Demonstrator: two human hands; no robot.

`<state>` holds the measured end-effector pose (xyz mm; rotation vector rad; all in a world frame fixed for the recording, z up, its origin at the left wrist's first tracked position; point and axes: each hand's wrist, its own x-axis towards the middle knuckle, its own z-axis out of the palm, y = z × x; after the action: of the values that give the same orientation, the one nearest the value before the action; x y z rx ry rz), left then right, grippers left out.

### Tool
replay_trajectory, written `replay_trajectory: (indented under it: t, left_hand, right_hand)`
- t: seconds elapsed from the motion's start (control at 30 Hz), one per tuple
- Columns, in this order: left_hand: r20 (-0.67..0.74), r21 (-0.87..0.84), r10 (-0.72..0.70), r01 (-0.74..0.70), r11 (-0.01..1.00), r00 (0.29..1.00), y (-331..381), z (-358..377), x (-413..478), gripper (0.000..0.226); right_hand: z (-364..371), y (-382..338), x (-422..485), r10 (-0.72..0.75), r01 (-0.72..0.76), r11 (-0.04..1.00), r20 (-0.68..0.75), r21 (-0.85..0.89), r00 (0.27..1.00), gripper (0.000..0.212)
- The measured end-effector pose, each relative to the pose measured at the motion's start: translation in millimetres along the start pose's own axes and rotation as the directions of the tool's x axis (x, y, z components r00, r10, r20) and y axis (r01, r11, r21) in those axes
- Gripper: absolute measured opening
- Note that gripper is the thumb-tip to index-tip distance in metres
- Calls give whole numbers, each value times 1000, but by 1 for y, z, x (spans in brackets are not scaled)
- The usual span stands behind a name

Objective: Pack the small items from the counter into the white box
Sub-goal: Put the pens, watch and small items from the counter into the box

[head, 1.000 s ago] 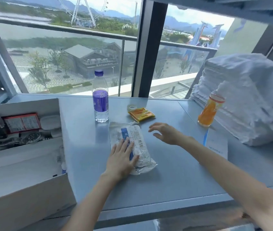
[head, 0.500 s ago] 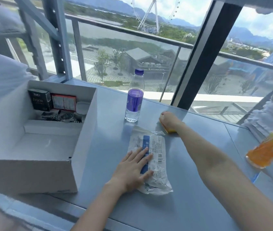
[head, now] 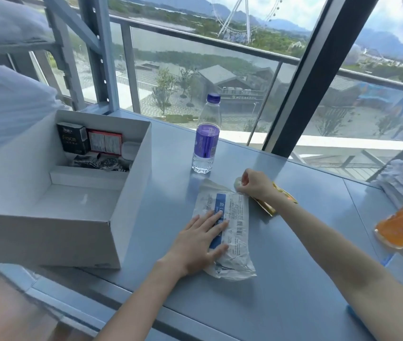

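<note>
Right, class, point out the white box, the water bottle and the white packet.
white box (head: 134, 193): head view, outer face of its right wall.
water bottle (head: 206, 141): head view, purple label.
white packet (head: 238, 217): head view, printed part right of the blue stripe.

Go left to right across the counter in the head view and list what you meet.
First the white box → water bottle → yellow sachet → orange drink bottle. The white packet, under the left hand, lies in front of the water bottle, so it is left out.
</note>
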<state>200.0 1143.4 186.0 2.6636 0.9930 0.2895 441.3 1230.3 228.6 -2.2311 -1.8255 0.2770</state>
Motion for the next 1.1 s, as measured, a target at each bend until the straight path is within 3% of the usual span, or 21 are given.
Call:
replay_trajectory:
  t: [0.1, 0.3, 0.57, 0.73, 0.8, 0.93, 1.1]
  left_hand:
    - [-50, 84, 30, -26, 996, 998, 11, -19, -13, 76]
    - [-347, 104, 104, -72, 992, 932, -2, -112, -77, 50]
    - [-461, 158, -27, 112, 981, 887, -92, -215, -148, 50]
    - [-379, 134, -212, 280, 951, 901, -173, -232, -173, 55]
    - [-312, 142, -203, 257, 956, 928, -192, -233, -175, 72]
    - [-164, 90, -164, 180, 980, 973, -209, -230, -168, 71]
    - [-99, 140, -126, 140, 980, 987, -218, -225, -160, 83]
  right_hand:
    - [-12, -9, -15, -153, 155, 987, -64, 32, 986, 19]
    - [-66, -69, -60, -418, 449, 889, -246, 86, 874, 25]
    - [-114, -209, -87, -688, 719, 695, -278, 9, 670, 26]
    - [-85, -276, -66, -787, 786, 617, -44, -39, 616, 23]
    - [-67, -297, -57, -774, 780, 626, 105, -18, 624, 21]
    - [-30, -331, -36, -698, 760, 648, 354, -58, 622, 24]
    - [8, -353, -19, -554, 701, 709, 552, -81, 623, 20]
